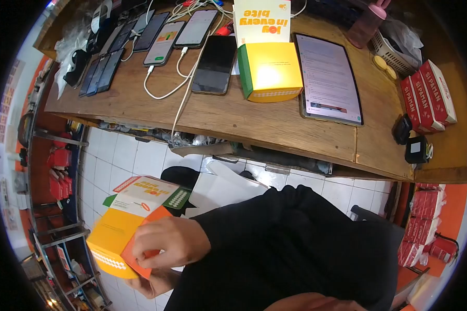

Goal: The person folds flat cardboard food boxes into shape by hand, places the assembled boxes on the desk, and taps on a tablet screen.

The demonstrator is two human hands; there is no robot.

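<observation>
A yellow and orange box [114, 233] with a white and green printed upper part is held at the lower left, above the floor. My right hand [174, 241] lies over its orange side, fingers curled and pressed against the cardboard. Below it my left hand [151, 284] grips the box's lower edge, its fingers partly hidden by the box. The printed panel [142, 196] slopes up and away from the yellow part. White card or paper [220, 189] lies behind, next to my black sleeve.
The wooden desk [192, 111] holds several phones with white cables, a black phone [213, 65], a second yellow box [272, 70], a tablet [331, 78] and red boxes [428, 98]. Metal shelving [62, 238] stands at the left, with more red packs [420, 223] at the right.
</observation>
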